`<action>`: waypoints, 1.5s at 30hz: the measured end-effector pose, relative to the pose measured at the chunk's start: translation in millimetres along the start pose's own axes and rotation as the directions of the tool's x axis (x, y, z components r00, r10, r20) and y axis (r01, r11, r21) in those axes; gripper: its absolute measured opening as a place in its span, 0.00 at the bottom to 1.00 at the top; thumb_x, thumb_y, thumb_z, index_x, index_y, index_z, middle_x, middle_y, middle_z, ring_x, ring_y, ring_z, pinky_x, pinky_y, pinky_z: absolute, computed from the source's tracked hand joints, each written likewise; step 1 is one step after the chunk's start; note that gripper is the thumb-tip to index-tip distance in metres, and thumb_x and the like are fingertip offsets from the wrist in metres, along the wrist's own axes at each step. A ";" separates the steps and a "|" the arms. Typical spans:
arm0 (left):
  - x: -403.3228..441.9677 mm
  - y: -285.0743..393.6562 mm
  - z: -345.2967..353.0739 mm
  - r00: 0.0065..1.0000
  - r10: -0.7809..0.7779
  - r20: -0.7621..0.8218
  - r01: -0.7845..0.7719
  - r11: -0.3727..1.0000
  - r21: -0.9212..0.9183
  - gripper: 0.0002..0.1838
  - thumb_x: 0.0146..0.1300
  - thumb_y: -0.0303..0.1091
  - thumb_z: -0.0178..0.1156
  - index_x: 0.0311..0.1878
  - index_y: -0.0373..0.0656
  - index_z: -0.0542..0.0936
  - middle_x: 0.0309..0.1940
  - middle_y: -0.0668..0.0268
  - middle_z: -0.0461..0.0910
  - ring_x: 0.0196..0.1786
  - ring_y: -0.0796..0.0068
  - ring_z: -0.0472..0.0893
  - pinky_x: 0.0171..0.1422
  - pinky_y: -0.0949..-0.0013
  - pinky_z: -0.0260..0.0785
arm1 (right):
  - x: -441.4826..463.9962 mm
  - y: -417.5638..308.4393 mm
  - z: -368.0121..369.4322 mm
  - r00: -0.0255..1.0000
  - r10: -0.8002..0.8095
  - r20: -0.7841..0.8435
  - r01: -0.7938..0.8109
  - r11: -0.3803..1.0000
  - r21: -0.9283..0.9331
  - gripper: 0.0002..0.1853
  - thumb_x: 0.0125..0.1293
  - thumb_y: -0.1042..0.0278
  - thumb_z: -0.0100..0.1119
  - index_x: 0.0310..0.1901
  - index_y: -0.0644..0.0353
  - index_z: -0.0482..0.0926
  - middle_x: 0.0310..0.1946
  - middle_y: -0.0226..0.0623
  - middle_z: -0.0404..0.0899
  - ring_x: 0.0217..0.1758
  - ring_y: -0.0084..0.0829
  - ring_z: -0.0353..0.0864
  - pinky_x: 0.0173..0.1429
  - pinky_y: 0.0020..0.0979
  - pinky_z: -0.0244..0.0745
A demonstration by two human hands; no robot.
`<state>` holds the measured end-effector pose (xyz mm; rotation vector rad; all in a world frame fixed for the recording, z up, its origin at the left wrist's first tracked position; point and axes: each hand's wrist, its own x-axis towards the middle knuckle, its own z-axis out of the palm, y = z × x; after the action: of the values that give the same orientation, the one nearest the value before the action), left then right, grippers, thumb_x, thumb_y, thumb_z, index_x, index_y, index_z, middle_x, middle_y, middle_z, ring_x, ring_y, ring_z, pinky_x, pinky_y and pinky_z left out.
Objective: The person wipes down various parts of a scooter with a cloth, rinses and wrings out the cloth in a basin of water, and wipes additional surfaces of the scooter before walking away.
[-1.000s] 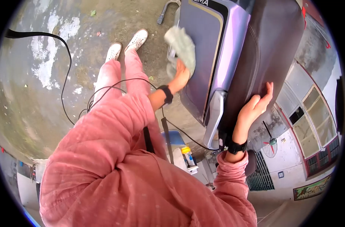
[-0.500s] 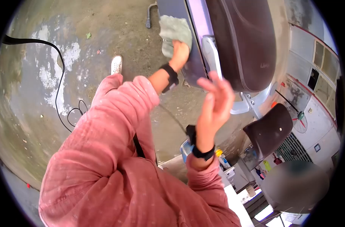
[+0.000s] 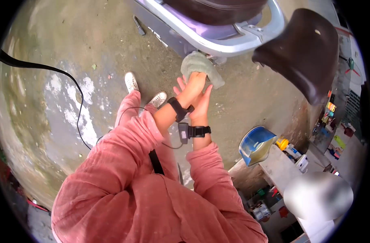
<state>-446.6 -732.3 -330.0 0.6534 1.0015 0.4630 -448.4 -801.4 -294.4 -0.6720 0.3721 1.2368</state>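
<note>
My left hand (image 3: 198,81) is closed on a pale green cloth (image 3: 199,65), which bunches above the fingers and hangs down to the right. Beneath it, crossing under the left wrist, is my right hand (image 3: 202,103), palm up with fingers and thumb spread. Its palm is partly hidden by the left hand, and whether it touches the cloth I cannot tell. Both wrists wear black straps. Just beyond the cloth stands a padded brown chair (image 3: 217,10) with a silver armrest frame (image 3: 217,47) and a grey-purple base (image 3: 162,34).
A brown curved seat (image 3: 304,52) stands at the right. Below it, a blue basin (image 3: 256,143) is beside a counter (image 3: 280,164) holding a yellow item and bottles. A black cable (image 3: 80,95) runs at the left. My white shoes (image 3: 157,99) stand on the stained concrete floor.
My left hand has brought the cloth from the chair's side panel to its end, below the armrest. My right hand has moved left, under the left hand. The view has shifted right.
</note>
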 end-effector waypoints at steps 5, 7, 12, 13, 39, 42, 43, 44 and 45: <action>-24.3 63.7 -35.7 0.906 0.155 0.394 -0.419 0.455 0.786 0.14 0.57 0.40 0.55 0.37 0.37 0.77 0.39 0.45 0.74 0.44 0.46 0.73 0.46 0.58 0.66 | 44.0 -9.3 13.5 0.968 -0.246 -0.048 0.249 0.966 0.068 0.28 0.66 0.46 0.39 0.58 0.61 0.63 0.56 0.39 0.67 0.58 0.37 0.67 0.62 0.39 0.61; -44.0 79.6 -58.6 0.754 0.349 0.556 -0.647 0.255 0.718 0.14 0.56 0.36 0.57 0.39 0.33 0.76 0.33 0.48 0.78 0.39 0.53 0.78 0.47 0.60 0.68 | 63.1 4.3 18.1 0.906 -0.371 -0.204 0.381 0.924 0.013 0.16 0.62 0.59 0.50 0.45 0.62 0.71 0.46 0.35 0.73 0.47 0.27 0.72 0.49 0.32 0.68; -65.6 171.2 -96.0 0.801 0.513 0.308 -0.515 0.330 0.791 0.10 0.60 0.23 0.50 0.43 0.37 0.78 0.40 0.64 0.80 0.44 0.76 0.76 0.52 0.73 0.66 | 69.3 57.1 99.1 0.556 -0.830 -0.045 0.702 0.498 -0.508 0.15 0.61 0.68 0.52 0.47 0.67 0.71 0.51 0.48 0.69 0.57 0.37 0.66 0.63 0.38 0.56; -56.4 186.1 -98.6 0.766 0.559 0.318 -0.571 0.365 0.735 0.11 0.61 0.22 0.49 0.45 0.37 0.76 0.42 0.65 0.79 0.45 0.76 0.76 0.53 0.74 0.64 | 83.3 65.9 108.3 0.469 -0.881 0.064 0.701 0.328 -0.633 0.18 0.61 0.68 0.51 0.50 0.67 0.69 0.54 0.51 0.66 0.60 0.43 0.61 0.66 0.39 0.51; 27.2 217.8 -51.6 0.439 0.762 0.477 -0.768 0.043 0.639 0.16 0.57 0.28 0.46 0.42 0.24 0.73 0.40 0.53 0.75 0.40 0.67 0.70 0.50 0.68 0.62 | 169.1 -146.8 113.1 0.296 -0.950 0.104 0.524 0.070 -0.849 0.19 0.58 0.61 0.49 0.52 0.55 0.72 0.67 0.32 0.53 0.69 0.45 0.49 0.58 0.65 0.46; 27.1 218.4 -59.0 0.483 0.759 0.436 -0.739 0.086 0.669 0.16 0.60 0.30 0.47 0.43 0.24 0.73 0.41 0.56 0.75 0.41 0.69 0.70 0.51 0.68 0.62 | 151.0 -124.8 117.3 0.234 -0.941 0.244 0.579 -0.066 -0.812 0.20 0.54 0.65 0.53 0.50 0.56 0.73 0.65 0.31 0.58 0.66 0.41 0.55 0.58 0.61 0.49; 27.6 216.5 -61.8 0.503 0.778 0.376 -0.714 0.129 0.688 0.16 0.62 0.31 0.47 0.44 0.24 0.72 0.42 0.57 0.75 0.42 0.70 0.70 0.51 0.68 0.62 | 142.0 -105.8 115.0 0.211 -0.939 0.271 0.566 -0.108 -0.817 0.20 0.52 0.67 0.55 0.49 0.56 0.73 0.63 0.31 0.60 0.64 0.41 0.58 0.58 0.59 0.50; 28.7 218.3 -69.0 0.481 0.756 0.444 -0.724 0.057 0.687 0.17 0.64 0.33 0.48 0.46 0.25 0.72 0.45 0.61 0.74 0.44 0.72 0.70 0.52 0.70 0.62 | 122.1 -79.3 114.1 0.205 -0.952 0.226 0.574 -0.071 -0.816 0.20 0.48 0.69 0.55 0.47 0.59 0.73 0.61 0.35 0.61 0.63 0.42 0.59 0.57 0.54 0.51; 32.7 221.9 -75.0 0.483 0.754 0.445 -0.724 0.059 0.687 0.17 0.64 0.33 0.48 0.46 0.25 0.72 0.45 0.61 0.74 0.44 0.72 0.70 0.52 0.70 0.62 | 108.2 -51.8 109.7 0.232 -0.966 0.115 0.643 0.064 -0.763 0.19 0.47 0.69 0.55 0.45 0.62 0.73 0.60 0.41 0.61 0.64 0.43 0.58 0.57 0.52 0.51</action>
<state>-510.8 -530.2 -225.4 2.1624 0.7796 0.9278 -376.7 -658.9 -262.9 -1.5817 -0.2242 -0.1013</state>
